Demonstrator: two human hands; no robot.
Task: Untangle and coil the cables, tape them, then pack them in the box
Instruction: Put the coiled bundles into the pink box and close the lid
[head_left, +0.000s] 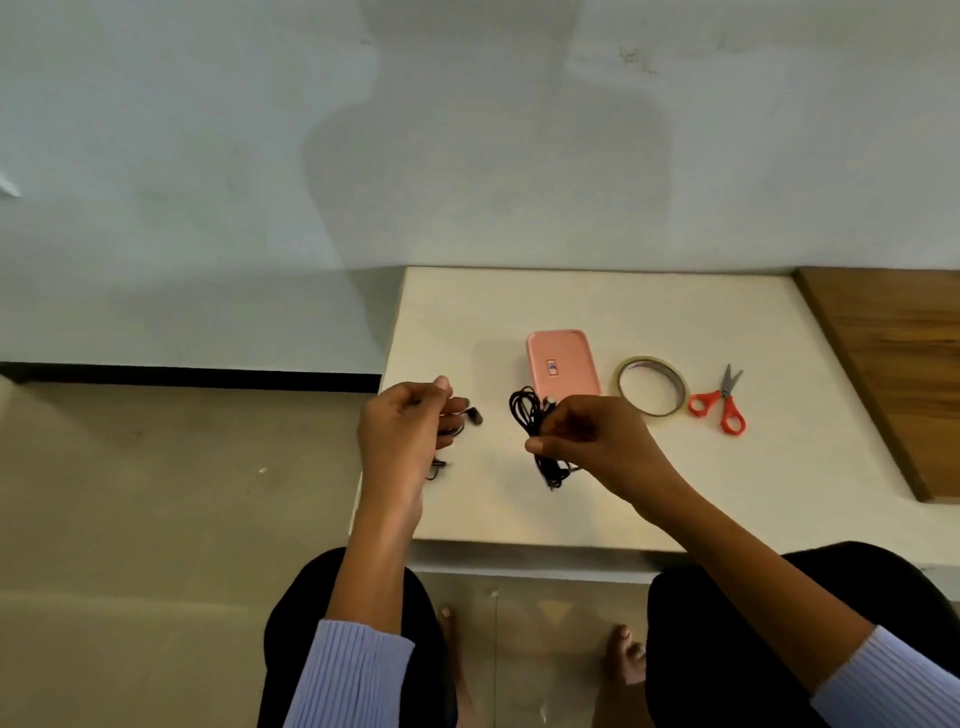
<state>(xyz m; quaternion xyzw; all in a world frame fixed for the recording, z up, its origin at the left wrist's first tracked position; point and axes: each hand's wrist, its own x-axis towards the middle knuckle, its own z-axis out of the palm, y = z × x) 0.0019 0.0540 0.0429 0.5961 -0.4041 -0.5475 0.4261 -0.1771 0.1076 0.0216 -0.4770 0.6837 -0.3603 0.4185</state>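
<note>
Nearest: lilac ribbed sleeves (345, 675), dark trousers, bare feet on the floor under the table edge

Left hand (400, 434) over the left edge of the white table (649, 312), fingers curled closed on a small black cable (470, 415); a rounded plug or earbud end pokes out past the fingertips and a short loop hangs below the palm. How much of it is bunched inside the fist, can't tell

Right hand (592, 441) pinches a second black cable bundle (527, 415) at mid-length, thumb and forefinger clenched on it. Loops stand above the pinch, loose ends trail below onto the table. The two cables look well apart, no strand visibly bridging them

Handling, my read: thin, light, limp cord, no stiffness, so loops will spring open once released. Rubbery jacket should grip fine, not slippery. Hold at the waist of the coil where all strands cross, and keep that pinch until tape goes on. Avoid pulling by the plug ends, those joints are the weak spot

Behind the bundle: pink box (563, 366), rounded rectangle, smooth, lid on, small label on top. Just right of it a clear tape roll (652, 387), flat ring lying down. Then scissors (719, 402), orange plastic handles, steel blades closed, pointing away

Far right: brown wood-grain board (893, 364) on the table. Back wall plain pale grey
</note>
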